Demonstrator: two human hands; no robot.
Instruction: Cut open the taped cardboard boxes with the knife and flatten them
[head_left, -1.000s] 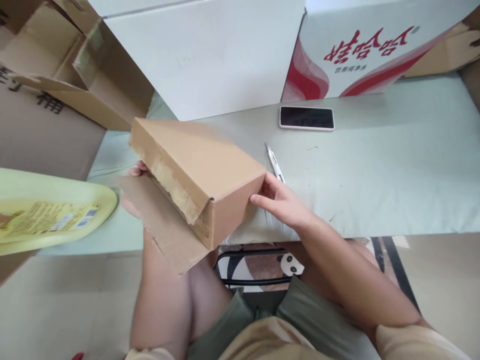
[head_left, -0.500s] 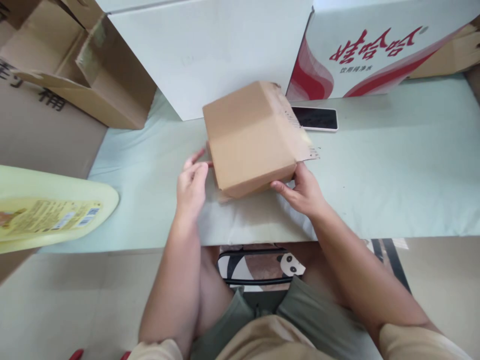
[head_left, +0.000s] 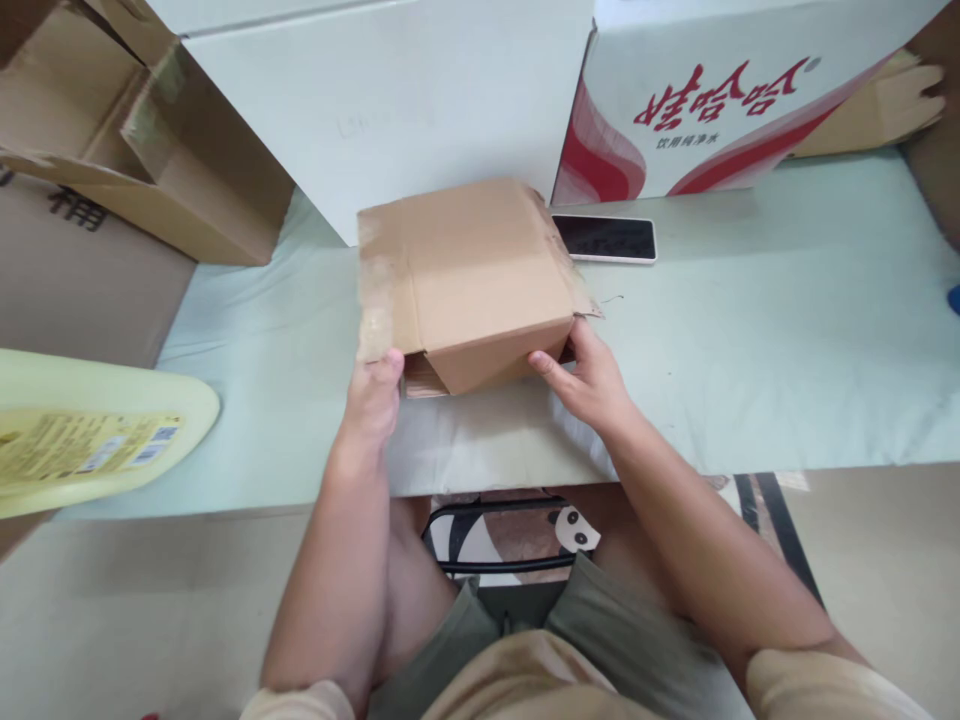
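A small brown cardboard box (head_left: pixel 487 270) is held between my hands over the cloth-covered table. Its left end flap, with clear tape along the edge, sticks out to the left. My left hand (head_left: pixel 375 395) pinches that flap's near corner, thumb on top, its other fingers mostly hidden. My right hand (head_left: pixel 589 378) grips the near right corner, thumb on the front side and the other fingers out of sight. Ragged tape hangs from the right end. A dark gap shows at the front left, under the flap.
A phone (head_left: pixel 606 239) lies just right of the box. Behind stand a white carton (head_left: pixel 405 110) and a white-and-red carton (head_left: pixel 697 130). Brown cartons (head_left: pixel 217 170) are at the left, by a pale yellow bottle (head_left: pixel 112 430). The table's near edge runs above my lap.
The left end flap has swung out and up, and my left hand has closed on it. The box has turned slightly. My right hand keeps its hold; the whole view has shifted a little.
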